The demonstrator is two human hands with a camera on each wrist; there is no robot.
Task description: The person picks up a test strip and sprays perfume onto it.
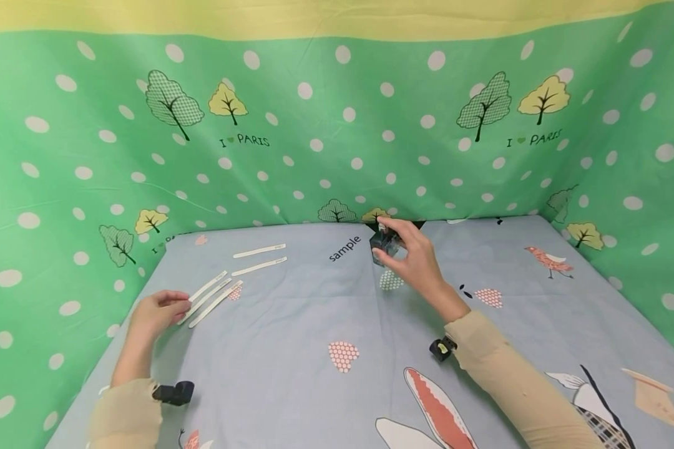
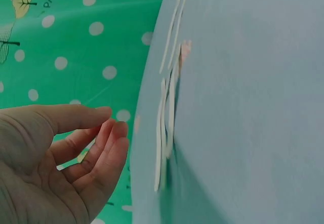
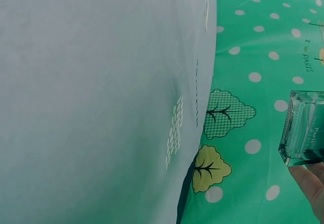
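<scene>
My right hand [image 1: 418, 262] holds a square clear glass perfume bottle [image 1: 379, 247] near the back edge of the table, gripped between thumb and fingers. The right wrist view shows the lower part of the bottle [image 3: 306, 130], dark greenish and with small print too fine to read. At the left, my left hand [image 1: 160, 312] hovers by the near ends of several white paper strips [image 1: 216, 304]. Its fingers [image 2: 104, 168] are loosely bent with nothing between them in the left wrist view. Two more strips [image 1: 259, 251] lie farther back.
A grey-blue printed cloth [image 1: 292, 386] covers the table, with the word "sample" [image 1: 345, 248] beside the bottle. A green dotted curtain [image 1: 292, 162] stands along the back and both sides. Each wrist wears a small black camera [image 1: 174, 393].
</scene>
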